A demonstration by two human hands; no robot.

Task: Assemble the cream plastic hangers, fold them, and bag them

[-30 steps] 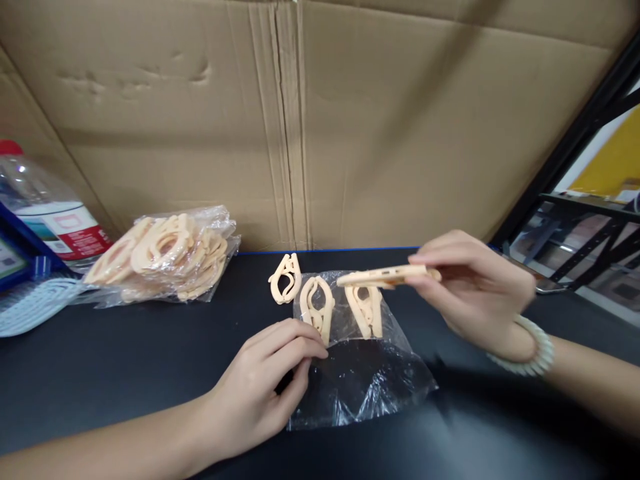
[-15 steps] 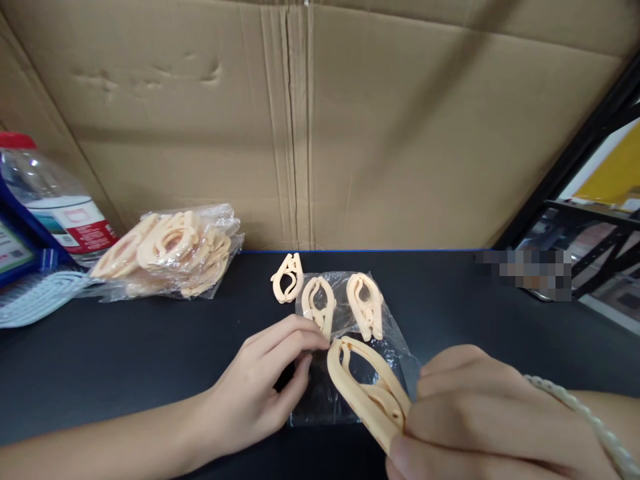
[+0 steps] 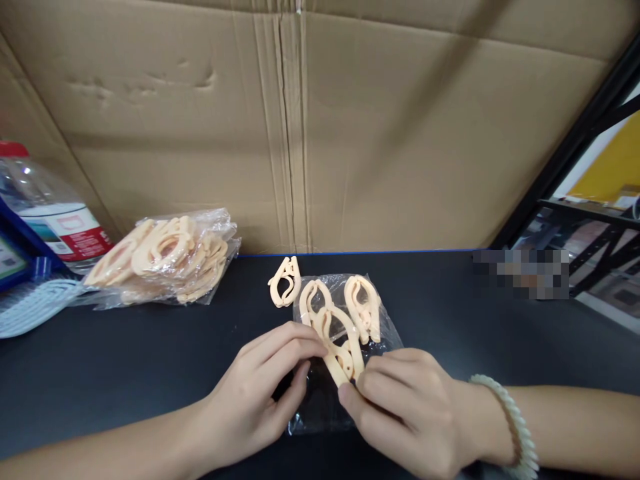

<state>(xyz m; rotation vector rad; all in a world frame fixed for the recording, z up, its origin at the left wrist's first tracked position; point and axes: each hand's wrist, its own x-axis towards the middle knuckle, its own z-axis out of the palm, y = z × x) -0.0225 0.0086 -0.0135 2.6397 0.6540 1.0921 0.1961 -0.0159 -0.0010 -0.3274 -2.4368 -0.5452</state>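
My right hand [image 3: 405, 410] pinches a peach plastic clip [image 3: 339, 340] by its narrow end, holding it over a clear plastic bag [image 3: 385, 337] on the black table. My left hand [image 3: 260, 393] is curled with its fingertips on the bag's left edge, touching the clip. Two more clips lie on the bag, one [image 3: 311, 300] on the left and one [image 3: 364, 308] on the right. A further clip [image 3: 285, 283] lies on the table just left of the bag.
A filled clear bag of the same clips [image 3: 165, 257] sits at the left. Beyond it are a water bottle [image 3: 47, 213] and a blue item [image 3: 15, 260]. A cardboard wall [image 3: 320, 120] stands behind the black table [image 3: 125, 360]. Black metal shelving [image 3: 585, 220] is at the right.
My right hand carried the clip from up in the air down and toward me, then set its end onto the bag beside my left fingertips. The left hand stayed in place.
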